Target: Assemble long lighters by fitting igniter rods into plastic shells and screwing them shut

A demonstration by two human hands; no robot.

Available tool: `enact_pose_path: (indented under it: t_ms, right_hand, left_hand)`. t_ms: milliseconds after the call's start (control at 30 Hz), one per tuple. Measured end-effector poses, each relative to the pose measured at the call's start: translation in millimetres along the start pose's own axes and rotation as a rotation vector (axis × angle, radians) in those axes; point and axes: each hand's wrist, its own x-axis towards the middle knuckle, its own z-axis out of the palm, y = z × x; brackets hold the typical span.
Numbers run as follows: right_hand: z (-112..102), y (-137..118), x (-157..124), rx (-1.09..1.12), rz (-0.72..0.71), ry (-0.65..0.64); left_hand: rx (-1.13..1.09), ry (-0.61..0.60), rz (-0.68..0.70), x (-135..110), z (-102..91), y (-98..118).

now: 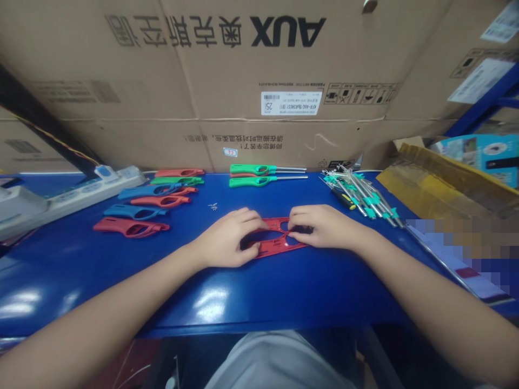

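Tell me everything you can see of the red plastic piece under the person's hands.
The red plastic piece is a flat moulded shell with long oval openings and thin ribs, the same shape as the red, blue and green shells lined up further left. It lies flat on the blue table, lengthwise left to right. The left hand holds its left end with curled fingers, and the right hand pinches its right end. Both ends are hidden, and only the middle shows.

Left hand (227, 239), right hand (324, 227) bare; forearms (121, 313) bare; grey garment (279, 362) over lap
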Motion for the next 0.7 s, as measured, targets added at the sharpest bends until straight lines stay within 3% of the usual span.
enact_pose_path:
  t_ms: [233, 333, 367, 433, 533, 700]
  right_hand:
    - [-3, 4, 0, 0.081, 0.024, -0.002]
    - [-16, 22, -5, 0.136, 0.072, 0.173]
    - [-21, 31, -8, 0.074, 0.161, 0.293]
    - [-32, 51, -16, -0.107, 0.47, 0.475]
    - [-39, 78, -28, -0.321, 0.857, 0.424]
    - [-28, 106, -37, -0.411, 1.027, 0.39]
  left_hand:
    - [-0.029, 0.009, 0.013, 1, 0.9, -1]
    - [-0.009, -0.001, 0.003, 0, 0.2, 0]
    - [-0.002, -0.001, 0.003, 0, -0.1, 0]
    - [0.008, -0.006, 0.003, -1, -0.7, 0]
    - [0.029, -0.019, -0.009, -1, -1.6, 1]
    - [0.093, -0.046, -0.059, 0, -4.1, 2]
